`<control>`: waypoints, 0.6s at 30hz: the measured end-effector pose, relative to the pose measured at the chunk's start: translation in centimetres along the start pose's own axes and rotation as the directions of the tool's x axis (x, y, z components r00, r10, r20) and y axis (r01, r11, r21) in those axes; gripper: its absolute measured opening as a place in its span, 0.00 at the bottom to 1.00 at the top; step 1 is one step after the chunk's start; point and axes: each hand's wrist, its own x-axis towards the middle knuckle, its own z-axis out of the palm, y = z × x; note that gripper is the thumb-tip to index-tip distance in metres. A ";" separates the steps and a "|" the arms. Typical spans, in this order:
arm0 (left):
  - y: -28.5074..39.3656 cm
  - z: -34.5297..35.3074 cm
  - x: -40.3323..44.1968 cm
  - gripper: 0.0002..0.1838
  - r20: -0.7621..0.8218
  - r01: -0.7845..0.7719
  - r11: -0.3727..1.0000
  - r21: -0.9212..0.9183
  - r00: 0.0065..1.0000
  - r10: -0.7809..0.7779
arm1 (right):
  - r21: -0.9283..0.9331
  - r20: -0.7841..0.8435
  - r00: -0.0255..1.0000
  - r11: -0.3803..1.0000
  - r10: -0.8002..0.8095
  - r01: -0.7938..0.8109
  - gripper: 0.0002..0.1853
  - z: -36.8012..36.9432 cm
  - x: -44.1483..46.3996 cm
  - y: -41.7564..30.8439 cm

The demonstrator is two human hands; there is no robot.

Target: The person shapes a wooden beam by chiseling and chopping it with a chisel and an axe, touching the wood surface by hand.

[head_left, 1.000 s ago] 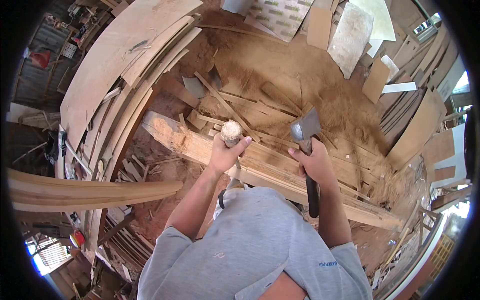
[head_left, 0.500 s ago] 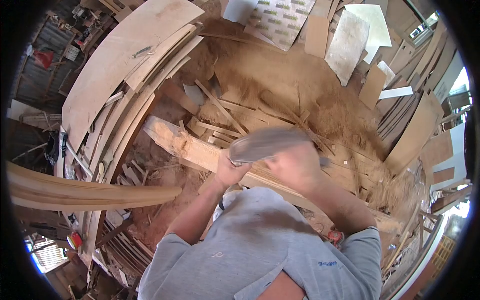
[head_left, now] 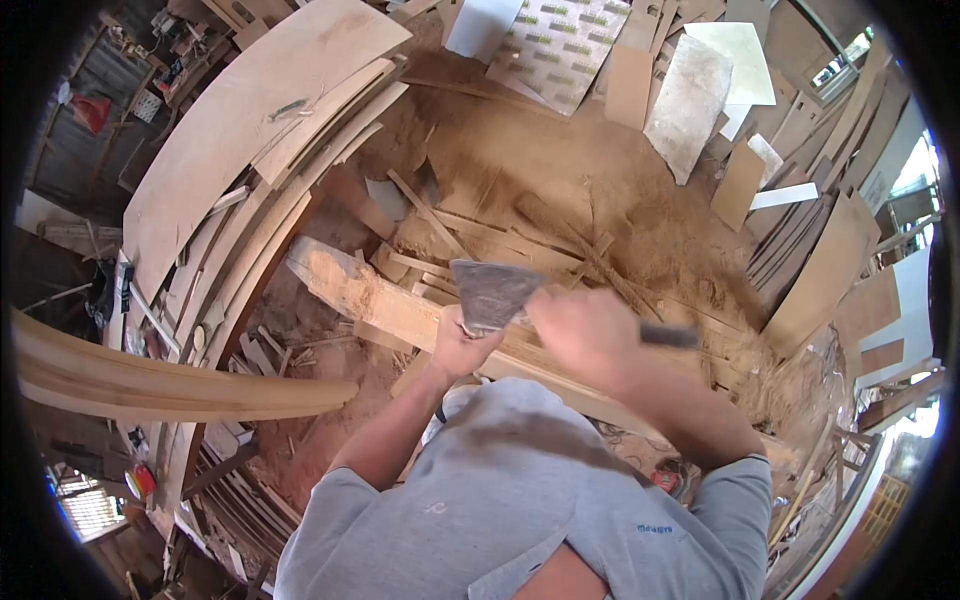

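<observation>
My left hand (head_left: 463, 346) is closed at the lower edge of a flat, dark grey metal blade (head_left: 492, 293). The blade is wedge-shaped and held above a long timber beam (head_left: 400, 312). Close by on the right, my right hand (head_left: 588, 332) is wrapped around a dark handle (head_left: 670, 336), whose end sticks out past the fist. The fist hides whether handle and blade form one tool. Beneath both hands, the pale beam runs diagonally in front of my body, with a rough, chipped patch toward its far left end.
Large curved boards (head_left: 250, 110) are stacked at the left. A curved wooden piece (head_left: 180, 380) juts in from the left edge. Sawdust (head_left: 640, 200) and scrap strips cover the ground ahead. Panels (head_left: 690, 100) lean at the back right, and a red object (head_left: 668, 476) lies near my right elbow.
The grey blade was a wide blur and now shows sharply. More of the dark handle sticks out to the right of my right hand. My left hand has hardly moved.
</observation>
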 end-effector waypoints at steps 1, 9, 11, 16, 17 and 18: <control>0.0 0.0 0.3 0.03 0.010 -0.015 1.000 -0.027 1.000 0.015 | -0.025 0.219 0.975 0.999 0.045 -0.040 0.11 0.1 -0.3 0.0; -2.1 -1.1 -1.7 0.10 -0.005 0.164 0.984 0.069 0.986 -0.164 | 0.467 -0.234 0.927 0.870 0.293 -0.157 0.11 -4.6 1.3 -2.7; -2.4 -1.2 -2.1 0.07 0.011 0.193 0.976 0.104 0.981 -0.195 | 0.459 -0.274 0.894 0.865 0.354 -0.202 0.11 -3.8 1.5 -3.2; -1.4 -1.0 -2.6 0.13 0.021 -0.033 0.998 0.050 0.999 0.032 | -0.124 0.467 0.879 0.992 0.092 -0.038 0.12 -1.2 -0.9 -1.6; -1.4 -1.0 -2.4 0.11 0.016 -0.035 0.998 0.042 0.999 0.034 | -0.071 0.498 0.862 0.995 0.090 -0.064 0.13 -1.4 -0.8 -1.5; -1.9 -1.3 -2.3 0.09 -0.016 -0.002 1.000 0.006 1.000 0.002 | -0.010 0.436 0.896 0.996 0.085 -0.089 0.13 -1.3 -0.6 -1.0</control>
